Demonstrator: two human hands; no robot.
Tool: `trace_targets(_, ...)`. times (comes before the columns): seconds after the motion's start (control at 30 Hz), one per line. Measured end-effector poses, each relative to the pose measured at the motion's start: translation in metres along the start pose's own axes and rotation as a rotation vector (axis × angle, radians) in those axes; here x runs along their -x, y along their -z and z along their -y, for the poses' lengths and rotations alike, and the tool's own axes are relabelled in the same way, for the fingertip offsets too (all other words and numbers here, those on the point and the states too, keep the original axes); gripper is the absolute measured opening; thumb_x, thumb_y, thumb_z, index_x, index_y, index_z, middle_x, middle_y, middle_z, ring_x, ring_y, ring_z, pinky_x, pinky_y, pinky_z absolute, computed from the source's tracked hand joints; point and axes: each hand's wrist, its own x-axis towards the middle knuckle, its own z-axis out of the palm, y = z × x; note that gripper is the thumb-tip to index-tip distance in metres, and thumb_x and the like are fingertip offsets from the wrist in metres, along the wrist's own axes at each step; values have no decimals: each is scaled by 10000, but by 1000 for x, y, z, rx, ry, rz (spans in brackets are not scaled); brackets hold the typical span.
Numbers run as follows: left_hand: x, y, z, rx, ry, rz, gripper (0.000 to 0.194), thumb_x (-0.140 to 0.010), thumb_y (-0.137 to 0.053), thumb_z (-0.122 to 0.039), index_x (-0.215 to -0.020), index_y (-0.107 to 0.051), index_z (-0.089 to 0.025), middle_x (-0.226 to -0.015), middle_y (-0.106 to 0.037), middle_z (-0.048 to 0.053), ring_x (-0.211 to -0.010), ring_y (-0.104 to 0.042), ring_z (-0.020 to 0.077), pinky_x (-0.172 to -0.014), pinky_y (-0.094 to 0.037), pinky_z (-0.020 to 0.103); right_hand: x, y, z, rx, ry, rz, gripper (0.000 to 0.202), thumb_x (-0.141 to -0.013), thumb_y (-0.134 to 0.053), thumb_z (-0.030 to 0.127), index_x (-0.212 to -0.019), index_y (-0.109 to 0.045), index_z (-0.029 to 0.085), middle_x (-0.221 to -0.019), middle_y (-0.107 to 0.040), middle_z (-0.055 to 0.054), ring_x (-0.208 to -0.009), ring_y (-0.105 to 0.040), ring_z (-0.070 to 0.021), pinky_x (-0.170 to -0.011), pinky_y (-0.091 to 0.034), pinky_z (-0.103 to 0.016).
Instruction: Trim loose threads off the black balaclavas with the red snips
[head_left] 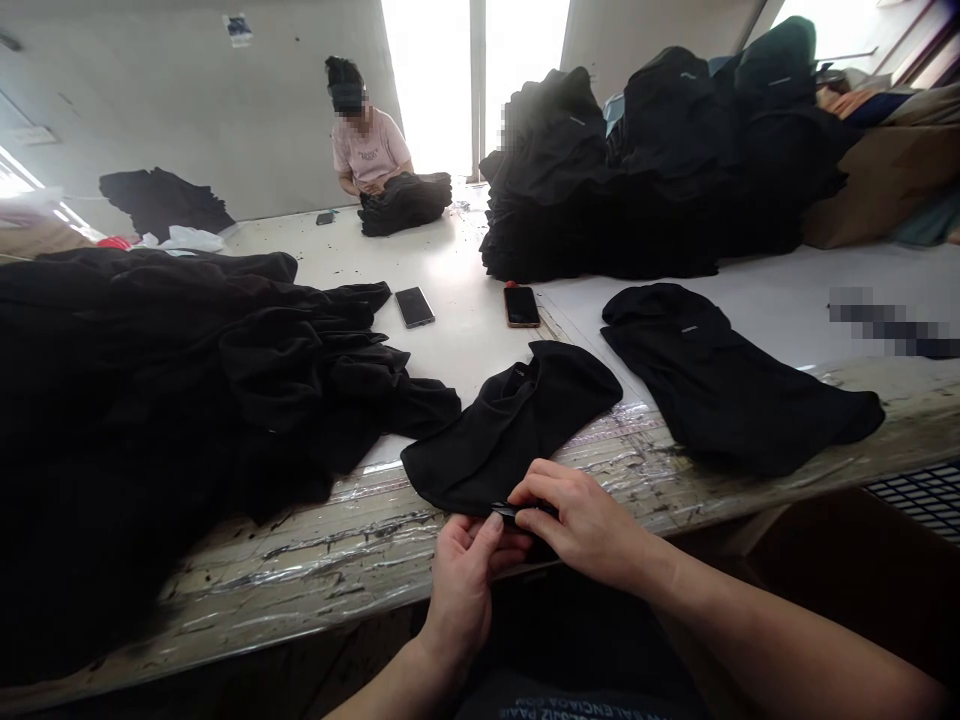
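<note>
A black hood-shaped garment (487,435) with a small label near its upper opening lies at the table's front edge, right in front of me. My left hand (469,560) pinches its lower hem between thumb and fingers. In my right hand (574,510) is a small pair of thread snips (504,510), dark-handled with thin shiny blades. The blades point left and rest close to the hem, beside my left thumb. Part of the snips is hidden by my right fingers. To the right, a similar black garment (735,380) lies flat, with a small light tag on it.
A large heap of black garments (187,400) covers the left side. Tall black stacks (637,180) stand at the back right. Two phones (415,307) (521,306) lie mid-table. Across the table, a person (369,150) handles a black pile (405,205). Torn plastic lines the front edge (315,570).
</note>
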Motion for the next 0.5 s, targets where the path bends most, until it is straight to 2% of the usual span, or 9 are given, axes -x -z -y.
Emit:
trace_targets(0.1, 0, 3, -2, 2, -11, -20, 278, -716, -751, -297, -859, -632, -90, -779, -694, 86, -682, -669, 166, -635, -535, 260, 1, -1, -1, 6, -5, 3, 113, -819, -559, 104, -828, -653, 165, -805, -575, -15, -726, -551, -130, -660, -422, -254)
trace_targets(0.3, -1, 6, 1, -5, -26, 27, 244, -725, -741, -286, -849, -660, -91, -772, -702, 76, -679, -665, 165, -658, -542, 272, -2, -4, 2, 9, 30, 23, 135, -801, -576, 110, -888, -659, 171, -848, -564, -21, -712, -549, -129, -651, -432, -255)
trace_targets(0.5, 1, 6, 2, -25, -30, 21, 254, -728, -735, -296, -855, -671, -86, -778, -702, 87, -692, -664, 177, -676, -542, 291, -4, -6, 4, 9, 42, 15, 126, -803, -570, 99, -841, -664, 175, -806, -571, -16, -720, -550, -133, -649, -433, -253)
